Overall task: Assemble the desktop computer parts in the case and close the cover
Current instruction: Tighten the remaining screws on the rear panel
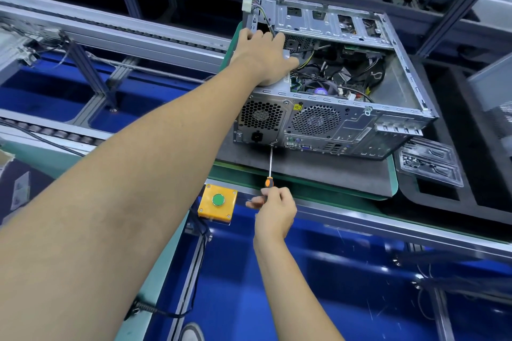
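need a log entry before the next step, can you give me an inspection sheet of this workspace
surface: grey mat on a green pallet.
job's things: case on its side, cover off, fan and boards exposed; screwdriver tip at the rear panel's lower edge.
clutter: clear tray of small parts right of the case.
hands: left hand pressing the case's upper left; right hand gripping the screwdriver.
cables: loose bundle inside the case.
surroundings: yellow button box, conveyor rails, blue floor.
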{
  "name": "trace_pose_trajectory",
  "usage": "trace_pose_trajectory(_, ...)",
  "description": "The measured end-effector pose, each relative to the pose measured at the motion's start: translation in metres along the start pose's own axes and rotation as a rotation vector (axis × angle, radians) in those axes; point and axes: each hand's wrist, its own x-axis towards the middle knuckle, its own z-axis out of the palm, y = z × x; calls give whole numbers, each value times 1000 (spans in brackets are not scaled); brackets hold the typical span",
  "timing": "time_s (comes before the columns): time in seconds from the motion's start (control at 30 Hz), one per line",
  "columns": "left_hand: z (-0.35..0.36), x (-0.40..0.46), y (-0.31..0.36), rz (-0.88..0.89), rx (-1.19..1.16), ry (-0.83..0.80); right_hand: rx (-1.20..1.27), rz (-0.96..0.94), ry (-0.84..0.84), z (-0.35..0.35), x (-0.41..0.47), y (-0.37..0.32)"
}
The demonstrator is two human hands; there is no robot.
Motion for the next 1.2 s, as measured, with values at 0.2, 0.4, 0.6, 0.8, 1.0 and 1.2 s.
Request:
trace_pose_trajectory(0.2,1,1,0,1,-13,9,73,66,30,4,4,0)
trace_pose_trajectory(0.4,1,1,-1,27,-21,3,-35,-56,116,3,3,-4)
trace_pose_trajectory(0.6,3,3,-2,41,-53,18,224,145,-153,1,8,-10)
trace_pose_trajectory(0.8,2,4,-2,40,-71,12,345,413,-205,-7,13,-13)
trace_pose_trajectory(1.0,3,4,-2,39,-56,18,57,84,56,8,8,-3)
trace_pose_trajectory(1.2,4,4,-2,38,-62,25,-73,-123,64,5,8,-2)
